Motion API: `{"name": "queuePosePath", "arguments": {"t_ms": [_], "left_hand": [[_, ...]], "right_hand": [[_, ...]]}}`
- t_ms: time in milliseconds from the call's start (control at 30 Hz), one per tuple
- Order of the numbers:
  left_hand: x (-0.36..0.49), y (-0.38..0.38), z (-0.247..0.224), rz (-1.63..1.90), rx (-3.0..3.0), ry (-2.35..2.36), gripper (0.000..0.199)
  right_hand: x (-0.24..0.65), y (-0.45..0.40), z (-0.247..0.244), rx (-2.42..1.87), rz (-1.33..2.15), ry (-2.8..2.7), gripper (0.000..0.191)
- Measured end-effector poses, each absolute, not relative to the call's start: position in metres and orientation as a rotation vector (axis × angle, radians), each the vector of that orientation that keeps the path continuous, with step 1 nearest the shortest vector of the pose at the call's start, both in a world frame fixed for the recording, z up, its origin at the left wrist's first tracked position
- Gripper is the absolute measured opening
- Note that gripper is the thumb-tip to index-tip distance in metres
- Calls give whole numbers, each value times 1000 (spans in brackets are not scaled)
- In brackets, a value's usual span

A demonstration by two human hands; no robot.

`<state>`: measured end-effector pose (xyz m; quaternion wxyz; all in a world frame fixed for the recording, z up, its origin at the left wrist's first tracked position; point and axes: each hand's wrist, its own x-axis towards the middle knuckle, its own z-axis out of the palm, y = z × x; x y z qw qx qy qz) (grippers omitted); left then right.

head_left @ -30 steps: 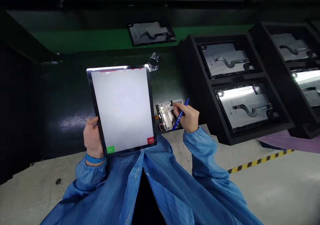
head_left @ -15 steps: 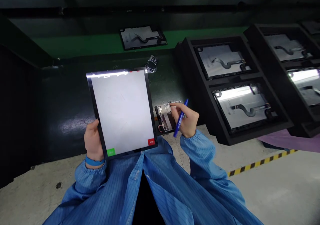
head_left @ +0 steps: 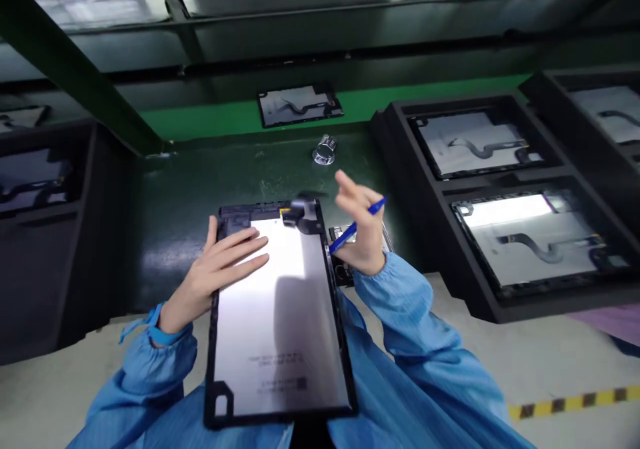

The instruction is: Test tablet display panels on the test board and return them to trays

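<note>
A tablet display panel (head_left: pixel 285 316) lies back side up in front of my body, showing its silvery back and black frame. My left hand (head_left: pixel 217 272) rests on its upper left part, fingers stretched flat across the back. A dark flex cable (head_left: pixel 300 214), blurred, stands up near the panel's top right. Just right of the panel, my right hand (head_left: pixel 363 226) is raised with its fingers partly extended and a blue pen (head_left: pixel 344 237) held across it. Beneath that hand, a small circuit-board assembly (head_left: pixel 343 274) is mostly hidden.
A shiny metal cylinder (head_left: pixel 325 150), perhaps a loupe, stands on the dark green bench (head_left: pixel 200 176). Another display panel (head_left: pixel 300 106) lies at the back. Black trays (head_left: pixel 435 226) with panels flank the right, and another black tray (head_left: pixel 80 249) stands left. A green post (head_left: pixel 90 69) rises at left.
The display panel has turned from its lit white screen to its back. My left hand moved from gripping its edge to lying on it. My right hand lifted off the circuit-board assembly, keeping the pen.
</note>
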<state>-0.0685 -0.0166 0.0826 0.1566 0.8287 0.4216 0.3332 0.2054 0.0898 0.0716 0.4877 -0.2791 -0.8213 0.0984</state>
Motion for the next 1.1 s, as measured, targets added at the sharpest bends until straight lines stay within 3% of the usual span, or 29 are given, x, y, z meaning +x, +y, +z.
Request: {"name": "queuePosePath", "arguments": {"t_ms": [67,100,233,400,533,633,767,900,1100], "left_hand": [[-74,-18,73,907,2536,1215,58],[-78,-17,68,877,2584,1227,60],[-94,-7,44,711,2633,1284,64],[-105,5,21,561,2606,1353,67],[-106,7,27,484,2477,1501,70],[-93,9,48,641,2300,1653,69],[-46,14,72,979,2129,1496,43],[-6,20,74,1005,1876,1328,13],[-3,23,67,977,1636,1252,6]], "right_hand": [[201,100,72,-748,418,-1957,65],[200,104,71,-779,574,-1940,62],[210,113,65,-932,1188,-1738,32],[224,101,70,-760,1625,-1580,50],[219,85,78,-760,1614,-1634,43],[213,77,80,-815,1480,-1780,35],[203,73,80,-815,1376,-1981,30],[197,71,77,-799,1344,-2069,28],[195,71,74,-787,1327,-2111,27]]}}
